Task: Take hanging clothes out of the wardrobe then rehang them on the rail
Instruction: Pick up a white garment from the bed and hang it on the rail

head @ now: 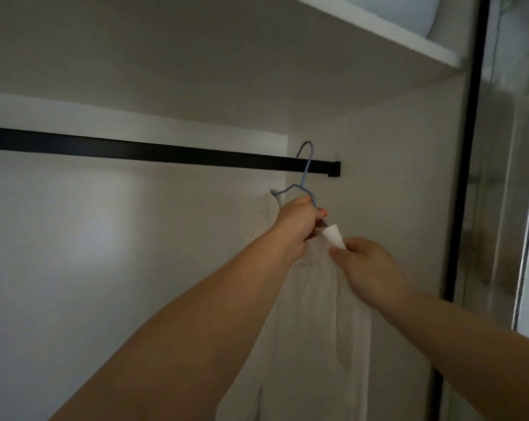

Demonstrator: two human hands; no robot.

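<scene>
While my left hand (298,221) grips the blue hanger (306,177) mid-frame and my right hand (368,268) pinches the white garment (311,314), I should lift the hook over the black rail (153,151).

The black rail (153,151) runs off the left edge, so its far left end is unseen. The blue hanger (306,174) disappears below its neck into the left hand (296,223), and whether its hook rests on the rail cannot be told. The white garment (311,329) is cut off at the bottom edge and partly hidden behind both forearms. Something pale on the top shelf (409,38) is cropped at the upper edge. The wardrobe door (509,177) on the right shows only blurred reflections.
</scene>
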